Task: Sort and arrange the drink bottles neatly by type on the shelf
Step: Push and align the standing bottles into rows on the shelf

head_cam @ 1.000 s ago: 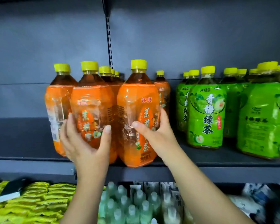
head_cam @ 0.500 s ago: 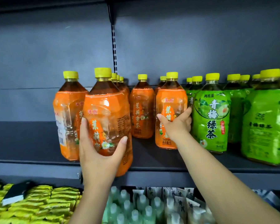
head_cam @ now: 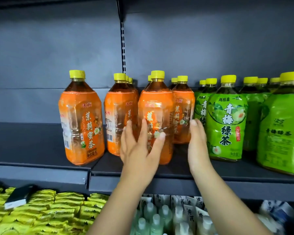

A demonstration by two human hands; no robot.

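Observation:
Orange tea bottles with yellow caps stand on the dark shelf (head_cam: 41,167): one at the left (head_cam: 81,119), a row (head_cam: 120,114) behind it, and another (head_cam: 183,106) beside the green ones. My left hand (head_cam: 139,150) is wrapped around a front orange bottle (head_cam: 157,102) that stands upright on the shelf, thumb across its label. My right hand (head_cam: 198,146) is flat and empty, fingertips between the right orange bottle and the green tea bottles (head_cam: 226,119). More green bottles (head_cam: 282,133) fill the right end.
A slotted metal upright (head_cam: 123,48) runs up the grey back wall. Below the shelf lie yellow-green packets (head_cam: 41,209), a black-and-white box (head_cam: 18,195) on top of them, pale capped bottles (head_cam: 151,217) and white cartons (head_cam: 192,212).
My right hand set its orange bottle back beside the green ones and let go. My left hand carried its orange bottle to the right, in front of the middle row.

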